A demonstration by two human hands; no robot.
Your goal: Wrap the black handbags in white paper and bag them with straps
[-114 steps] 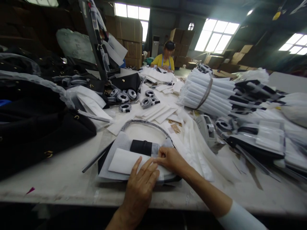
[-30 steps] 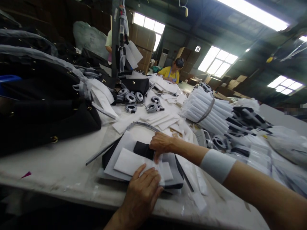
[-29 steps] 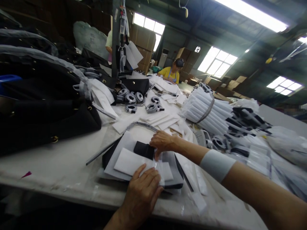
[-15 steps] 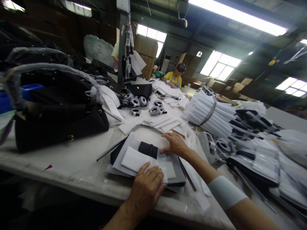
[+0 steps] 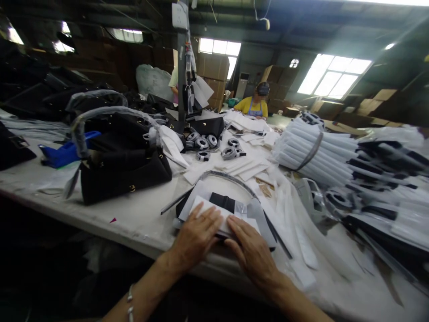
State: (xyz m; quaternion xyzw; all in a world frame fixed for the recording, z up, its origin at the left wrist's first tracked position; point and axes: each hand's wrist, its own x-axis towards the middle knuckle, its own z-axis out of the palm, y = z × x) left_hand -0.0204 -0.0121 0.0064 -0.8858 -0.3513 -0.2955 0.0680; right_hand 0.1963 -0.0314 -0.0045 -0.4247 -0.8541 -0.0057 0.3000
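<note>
1. White padding is covered by left hand and right hand, palms down, fingers loosely spread, nothing visibly pinched!
2. Underneath, on the tabletop, the grey-covered bag is seen; smoothing appears in hand, even pressure called for next.
3. Beyond, coiled straps are scattered.

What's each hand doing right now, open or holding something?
Left hand: open, laid over the white padding, no grip visible.
Right hand: open, laid over the same white padding, no grip visible.

A blue object lies beside a black handbag, cardboard boxes stacked beyond.
</note>
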